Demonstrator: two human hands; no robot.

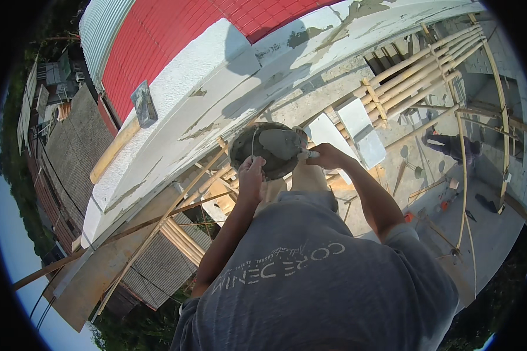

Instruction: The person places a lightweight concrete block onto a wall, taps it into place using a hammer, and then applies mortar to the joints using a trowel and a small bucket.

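A round dark bucket with wet grey mortar in it is in front of me, at the height of my legs. My left hand is closed at its near side, on the thin pale handle that crosses the opening. At the bucket's right edge, my right hand is closed round a short light grip, which looks like a trowel's. Any blade is hard to tell from the mortar. A flat rectangular plastering float lies apart on the white ledge to the left.
Beyond the bucket curves a white wall ledge with mortar patches, below a red tiled roof. A wooden strip rests on the ledge. Bamboo poles form scaffolding over a drop. Far below right is another person.
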